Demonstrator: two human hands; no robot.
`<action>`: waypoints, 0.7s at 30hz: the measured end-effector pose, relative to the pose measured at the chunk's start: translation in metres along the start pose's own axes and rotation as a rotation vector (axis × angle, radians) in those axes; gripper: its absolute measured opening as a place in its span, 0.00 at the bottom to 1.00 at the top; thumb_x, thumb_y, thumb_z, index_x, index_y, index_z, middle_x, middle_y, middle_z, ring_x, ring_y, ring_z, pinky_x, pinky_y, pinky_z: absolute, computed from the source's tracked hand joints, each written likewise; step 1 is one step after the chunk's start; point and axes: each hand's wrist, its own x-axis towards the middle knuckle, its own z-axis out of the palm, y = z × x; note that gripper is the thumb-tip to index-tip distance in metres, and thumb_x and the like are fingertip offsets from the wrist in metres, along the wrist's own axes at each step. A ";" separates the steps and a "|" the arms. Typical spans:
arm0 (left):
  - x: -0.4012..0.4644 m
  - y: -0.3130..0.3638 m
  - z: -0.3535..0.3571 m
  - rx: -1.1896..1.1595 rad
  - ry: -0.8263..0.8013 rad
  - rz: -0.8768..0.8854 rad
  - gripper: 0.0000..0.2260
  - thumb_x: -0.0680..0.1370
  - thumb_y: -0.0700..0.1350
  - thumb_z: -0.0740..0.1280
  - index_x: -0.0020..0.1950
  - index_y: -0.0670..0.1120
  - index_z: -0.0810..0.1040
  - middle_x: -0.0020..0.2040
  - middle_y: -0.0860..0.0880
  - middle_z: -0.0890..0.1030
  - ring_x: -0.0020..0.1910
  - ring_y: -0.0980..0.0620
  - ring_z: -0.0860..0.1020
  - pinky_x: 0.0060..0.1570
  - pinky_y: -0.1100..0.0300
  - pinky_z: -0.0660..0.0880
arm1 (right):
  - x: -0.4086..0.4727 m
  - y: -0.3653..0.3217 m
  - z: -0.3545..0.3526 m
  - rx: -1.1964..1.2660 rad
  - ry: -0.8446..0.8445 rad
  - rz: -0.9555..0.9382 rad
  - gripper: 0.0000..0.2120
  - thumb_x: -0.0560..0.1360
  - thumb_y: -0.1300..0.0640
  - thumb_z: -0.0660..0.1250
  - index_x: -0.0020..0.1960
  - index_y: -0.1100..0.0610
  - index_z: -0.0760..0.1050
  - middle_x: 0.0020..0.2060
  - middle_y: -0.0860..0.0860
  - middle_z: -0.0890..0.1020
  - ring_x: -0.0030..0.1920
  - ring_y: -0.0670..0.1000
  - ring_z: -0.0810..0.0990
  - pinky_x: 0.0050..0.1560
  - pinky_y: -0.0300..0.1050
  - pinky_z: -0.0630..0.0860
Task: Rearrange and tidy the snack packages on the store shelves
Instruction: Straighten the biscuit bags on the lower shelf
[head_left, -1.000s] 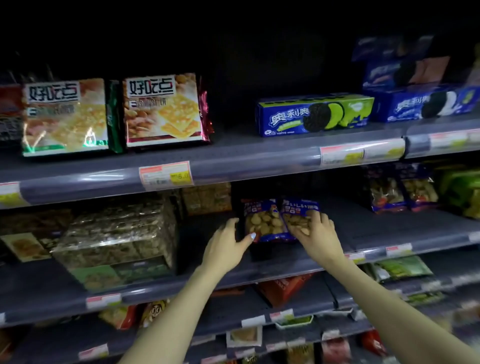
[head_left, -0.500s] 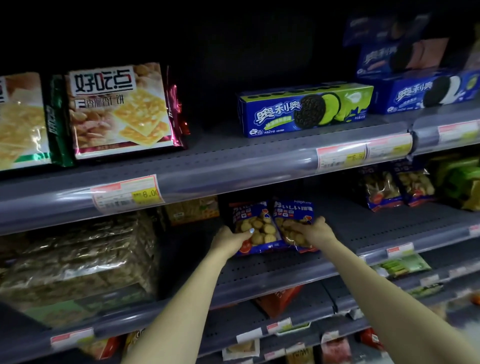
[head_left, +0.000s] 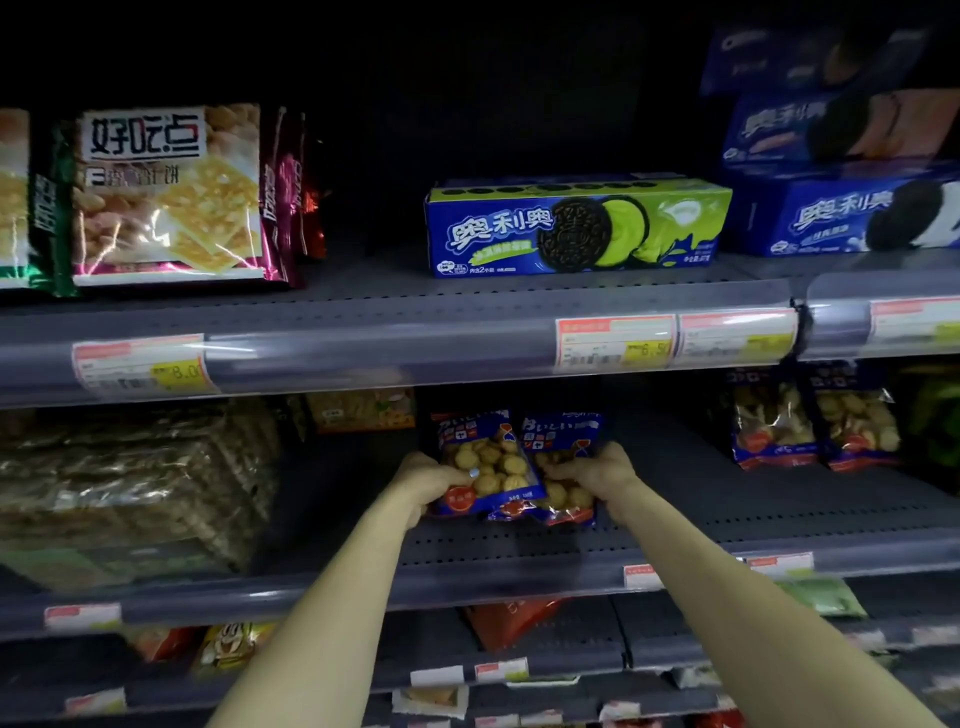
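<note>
Head view: the left hand (head_left: 427, 480) grips the left edge of a blue biscuit bag (head_left: 485, 465), thumb curled over its front. The right hand (head_left: 597, 475) grips a second bag (head_left: 563, 467) just beside it, fingers curled on its front. Both bags stand tilted on the middle shelf (head_left: 519, 545), touching, the left one overlapping the right. Well right of the hands stand two more such bags (head_left: 813, 423). Left of them lies a clear-wrapped pack (head_left: 135, 478). Above, on the upper shelf (head_left: 415, 304), a green cookie box (head_left: 576, 228) and a cracker bag (head_left: 171, 192).
</note>
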 end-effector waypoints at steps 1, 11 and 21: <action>-0.001 0.001 0.002 -0.014 0.005 -0.008 0.23 0.71 0.44 0.76 0.63 0.40 0.76 0.56 0.47 0.80 0.40 0.57 0.76 0.32 0.65 0.69 | 0.002 0.000 -0.003 0.028 -0.032 0.009 0.19 0.61 0.62 0.81 0.48 0.57 0.77 0.52 0.56 0.83 0.49 0.54 0.82 0.54 0.50 0.79; -0.015 0.000 0.020 -0.276 -0.052 -0.137 0.23 0.70 0.36 0.75 0.64 0.38 0.74 0.54 0.39 0.82 0.53 0.44 0.81 0.49 0.52 0.79 | 0.004 0.011 -0.037 0.188 -0.201 0.042 0.33 0.65 0.68 0.77 0.67 0.62 0.70 0.54 0.59 0.82 0.51 0.58 0.83 0.53 0.53 0.80; -0.020 0.012 0.034 -0.352 -0.065 -0.086 0.28 0.71 0.37 0.75 0.69 0.37 0.70 0.58 0.37 0.80 0.56 0.41 0.80 0.57 0.46 0.77 | 0.007 0.024 -0.059 0.280 -0.215 -0.043 0.29 0.66 0.66 0.77 0.64 0.58 0.73 0.51 0.56 0.84 0.49 0.54 0.84 0.49 0.50 0.81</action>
